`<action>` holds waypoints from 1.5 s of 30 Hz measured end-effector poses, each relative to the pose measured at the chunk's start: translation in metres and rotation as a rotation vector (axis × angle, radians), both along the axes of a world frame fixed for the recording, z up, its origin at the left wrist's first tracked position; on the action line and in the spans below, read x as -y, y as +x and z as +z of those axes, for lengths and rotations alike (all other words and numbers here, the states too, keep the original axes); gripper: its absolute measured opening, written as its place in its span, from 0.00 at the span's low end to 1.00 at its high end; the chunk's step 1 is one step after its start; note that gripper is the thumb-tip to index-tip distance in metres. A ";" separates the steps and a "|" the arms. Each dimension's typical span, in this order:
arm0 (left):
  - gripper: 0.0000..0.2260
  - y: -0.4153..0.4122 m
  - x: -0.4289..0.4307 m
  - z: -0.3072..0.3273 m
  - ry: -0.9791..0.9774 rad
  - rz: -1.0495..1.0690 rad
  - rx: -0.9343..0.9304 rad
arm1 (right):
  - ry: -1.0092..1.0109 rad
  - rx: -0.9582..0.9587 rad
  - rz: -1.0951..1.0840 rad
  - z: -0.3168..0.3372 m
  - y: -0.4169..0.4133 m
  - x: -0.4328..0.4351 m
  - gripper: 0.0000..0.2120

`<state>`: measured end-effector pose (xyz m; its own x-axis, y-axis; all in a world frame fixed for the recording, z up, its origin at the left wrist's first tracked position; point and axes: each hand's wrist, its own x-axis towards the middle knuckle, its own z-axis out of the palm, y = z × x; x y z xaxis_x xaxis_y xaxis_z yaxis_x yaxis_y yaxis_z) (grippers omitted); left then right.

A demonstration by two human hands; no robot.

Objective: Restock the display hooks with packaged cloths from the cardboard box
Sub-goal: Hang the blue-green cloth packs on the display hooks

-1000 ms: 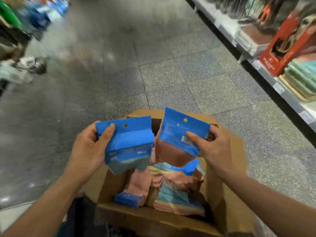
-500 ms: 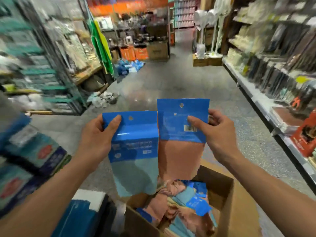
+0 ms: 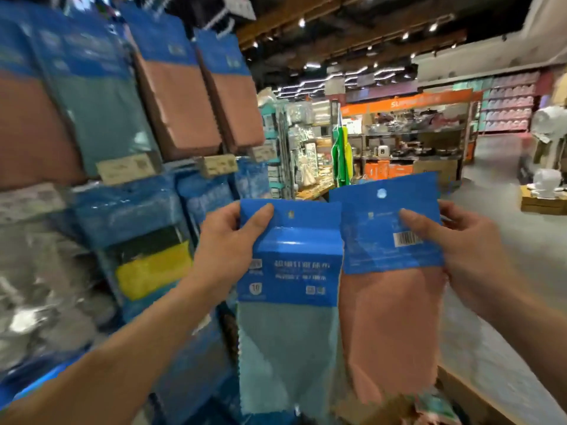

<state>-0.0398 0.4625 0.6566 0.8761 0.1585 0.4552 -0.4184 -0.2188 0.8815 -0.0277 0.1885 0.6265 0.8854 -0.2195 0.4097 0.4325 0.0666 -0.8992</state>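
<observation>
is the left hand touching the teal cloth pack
Touching. The head view shows the left hand pinching the blue header of the teal cloth pack, with the thumb lying across its front corner.

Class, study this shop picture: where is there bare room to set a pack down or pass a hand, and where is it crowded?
Free: the grey aisle floor between the right hand and the low pallet. Crowded on the left, where hanging packs sit edge to edge, and in the cardboard box, which holds cloths.
</observation>
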 end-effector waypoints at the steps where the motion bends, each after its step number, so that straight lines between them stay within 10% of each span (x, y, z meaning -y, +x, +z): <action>1: 0.07 -0.007 -0.015 0.009 -0.016 0.034 0.009 | 0.008 0.009 0.033 0.007 0.005 -0.014 0.33; 11: 0.07 -0.083 -0.116 0.077 -0.091 0.320 0.155 | 0.044 0.168 0.318 0.072 0.022 -0.142 0.40; 16: 0.06 -0.121 -0.154 0.102 -0.108 0.422 0.174 | 0.046 0.217 0.464 0.097 0.013 -0.197 0.22; 26: 0.06 -0.196 -0.217 0.153 -0.138 0.566 0.246 | 0.016 0.303 0.695 0.140 -0.006 -0.302 0.25; 31: 0.06 -0.229 -0.238 0.166 -0.155 0.670 0.290 | 0.063 0.302 0.839 0.163 -0.018 -0.352 0.05; 37: 0.05 -0.255 -0.258 0.181 -0.150 0.818 0.315 | 0.109 0.270 0.883 0.204 -0.012 -0.403 0.20; 45: 0.06 -0.266 -0.280 0.193 -0.161 0.890 0.303 | 0.124 0.316 0.777 0.284 0.001 -0.473 0.10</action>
